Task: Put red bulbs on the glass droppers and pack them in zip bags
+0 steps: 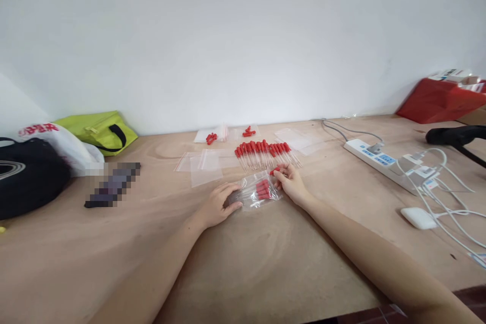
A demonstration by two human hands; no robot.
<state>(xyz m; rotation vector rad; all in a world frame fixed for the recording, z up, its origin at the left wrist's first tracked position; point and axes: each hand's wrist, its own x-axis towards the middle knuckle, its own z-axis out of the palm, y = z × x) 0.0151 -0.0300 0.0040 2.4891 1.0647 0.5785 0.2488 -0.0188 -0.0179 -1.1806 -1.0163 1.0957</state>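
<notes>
A clear plastic bag (248,197) with several red-ended sticks inside lies flat on the wooden table. At its left end my left hand (220,205) rests with thumb and fingers apart, touching the bag's edge. My right hand (290,182) pinches a small red piece (275,170) at the bag's upper right corner. Just behind the bag, a row of red-tipped sticks (261,149) is spread side by side. Flat clear bags (206,168) lie to the left of the row, and more clear bags (299,140) lie behind it to the right.
Small red pieces (211,138) and another red cluster (248,132) sit near the wall. A power strip (379,159) with cables and a white adapter (418,217) are on the right. A green bag (98,131), black bag (30,177) and blurred dark object (112,187) stand left.
</notes>
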